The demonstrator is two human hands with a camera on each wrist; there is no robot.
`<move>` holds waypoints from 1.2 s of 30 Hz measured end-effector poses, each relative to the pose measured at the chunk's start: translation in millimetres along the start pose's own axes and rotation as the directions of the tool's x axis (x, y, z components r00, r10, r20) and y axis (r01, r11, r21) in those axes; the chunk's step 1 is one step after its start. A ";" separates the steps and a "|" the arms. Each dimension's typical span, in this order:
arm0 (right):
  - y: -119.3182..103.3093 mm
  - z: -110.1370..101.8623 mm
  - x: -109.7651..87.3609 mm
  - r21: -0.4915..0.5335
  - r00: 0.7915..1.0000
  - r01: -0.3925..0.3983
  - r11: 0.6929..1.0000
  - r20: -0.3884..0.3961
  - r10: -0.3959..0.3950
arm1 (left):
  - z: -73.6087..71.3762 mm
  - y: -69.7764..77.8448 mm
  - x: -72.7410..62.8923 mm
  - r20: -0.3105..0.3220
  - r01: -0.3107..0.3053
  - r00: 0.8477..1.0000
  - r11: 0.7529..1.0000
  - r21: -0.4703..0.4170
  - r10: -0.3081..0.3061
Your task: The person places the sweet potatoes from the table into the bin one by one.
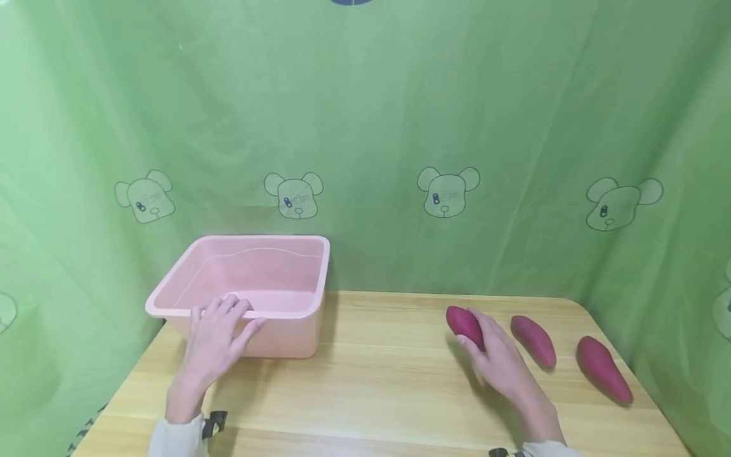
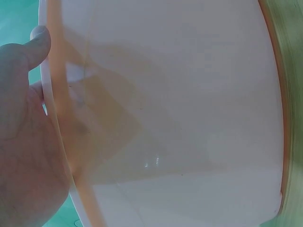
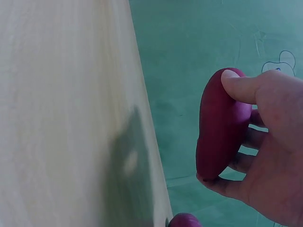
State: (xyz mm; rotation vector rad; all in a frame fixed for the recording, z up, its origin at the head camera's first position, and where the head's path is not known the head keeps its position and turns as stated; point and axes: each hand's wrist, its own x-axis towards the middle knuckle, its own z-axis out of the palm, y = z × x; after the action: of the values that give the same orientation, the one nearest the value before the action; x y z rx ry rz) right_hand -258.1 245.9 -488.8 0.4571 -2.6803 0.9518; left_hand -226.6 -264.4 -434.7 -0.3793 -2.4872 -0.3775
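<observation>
A pink plastic basin [image 1: 288,333] stands at the left of the table. My left hand [image 1: 214,343] grips its near rim, the fingers bent over into it; in the left wrist view the thumb [image 2: 40,42] lies against the rim from outside. To the right, my right hand [image 1: 499,358] holds a purple-red sweet potato [image 1: 464,325] between thumb and fingers. The right wrist view shows that sweet potato [image 3: 220,125] raised above the tabletop, its shadow apart from it. Two more sweet potatoes lie right of this hand, a nearer-by one [image 1: 533,341] and an outer one [image 1: 603,370].
The light wooden table [image 1: 377,393] carries everything. Green curtain [image 1: 371,139] printed with bear heads hangs behind and along both sides of it. Bare tabletop lies between the basin and the right hand.
</observation>
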 end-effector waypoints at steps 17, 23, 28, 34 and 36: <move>-21.3 -15.9 2.6 -0.034 0.997 0.053 0.998 -0.051 -0.054 | -2.9 -0.3 0.1 0.017 0.021 1.000 1.000 0.005 -0.021; -28.3 -20.9 1.8 -0.045 0.997 0.055 0.997 -0.058 -0.057 | -4.0 -0.3 0.0 0.033 0.030 0.999 1.000 0.003 -0.030; -34.1 -24.5 1.3 -0.055 0.996 0.053 0.997 -0.070 -0.057 | -4.3 -0.1 0.4 0.030 0.024 0.999 1.000 -0.002 -0.024; -37.1 -25.6 1.4 -0.056 0.994 0.066 0.996 -0.082 -0.071 | -3.4 -0.2 1.2 0.020 0.015 1.000 1.000 -0.005 -0.015; -37.4 -25.1 1.4 -0.053 0.994 0.070 0.996 -0.082 -0.074 | -3.2 0.0 1.4 0.018 0.013 1.000 1.000 -0.003 -0.013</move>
State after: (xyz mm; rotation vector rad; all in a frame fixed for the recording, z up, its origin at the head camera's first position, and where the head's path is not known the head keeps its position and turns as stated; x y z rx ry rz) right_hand -241.8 234.3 -448.3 0.4887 -2.5881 0.8618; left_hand -226.1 -265.4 -431.3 -0.3696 -2.5076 -0.3849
